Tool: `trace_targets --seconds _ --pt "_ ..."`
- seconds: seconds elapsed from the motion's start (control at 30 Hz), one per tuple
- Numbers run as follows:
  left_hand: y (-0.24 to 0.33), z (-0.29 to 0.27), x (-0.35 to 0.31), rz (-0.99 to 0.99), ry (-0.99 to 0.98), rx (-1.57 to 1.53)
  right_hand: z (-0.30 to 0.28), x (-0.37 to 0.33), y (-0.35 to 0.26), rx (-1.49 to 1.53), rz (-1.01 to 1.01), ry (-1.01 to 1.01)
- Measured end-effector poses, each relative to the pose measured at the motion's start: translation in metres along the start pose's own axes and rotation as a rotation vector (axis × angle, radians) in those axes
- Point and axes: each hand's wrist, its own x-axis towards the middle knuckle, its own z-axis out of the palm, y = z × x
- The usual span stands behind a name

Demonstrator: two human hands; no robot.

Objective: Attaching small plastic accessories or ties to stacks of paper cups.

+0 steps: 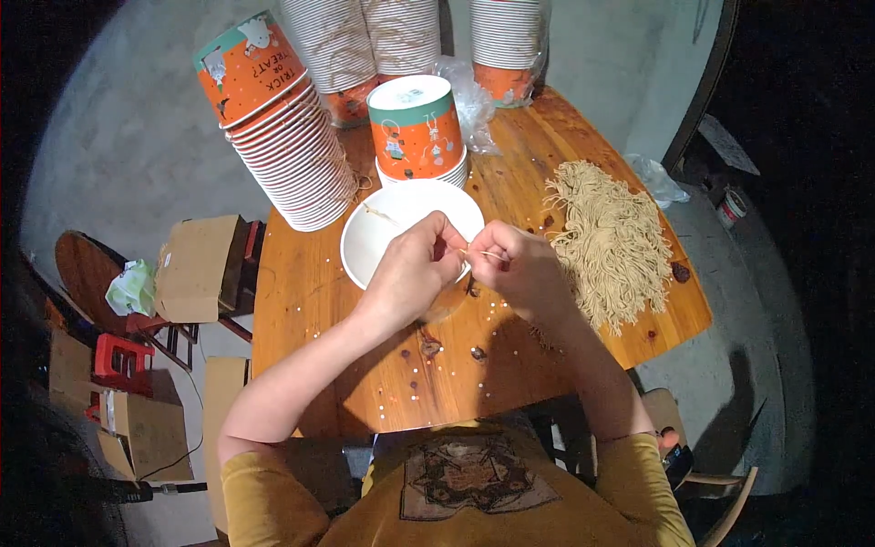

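The wooden counter (pixel 301 365) carried, at left rear, a tall stack of orange-and-white paper buckets (pixel 284 155) and, at right, a heap of tan cords (pixel 612 251). A round white container (pixel 366 239) stood between them. At its near right rim, left hand (pixel 407 272) and right hand (pixel 529 273) met, each grip pinching the same thin cord (pixel 468 252).

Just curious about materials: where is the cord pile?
In the head view, the cord pile lies on the right of the table, beside the right hand.
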Motion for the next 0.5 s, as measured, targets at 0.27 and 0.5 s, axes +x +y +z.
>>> trace_targets --seconds 0.27,0.5 --pt "-0.01 -0.005 0.01 -0.076 -0.13 -0.384 0.004 -0.001 0.007 0.035 0.026 0.036" --pt "-0.008 -0.008 0.012 -0.156 -0.161 -0.457 0.006 -0.004 0.007 -0.009 -0.021 0.116"
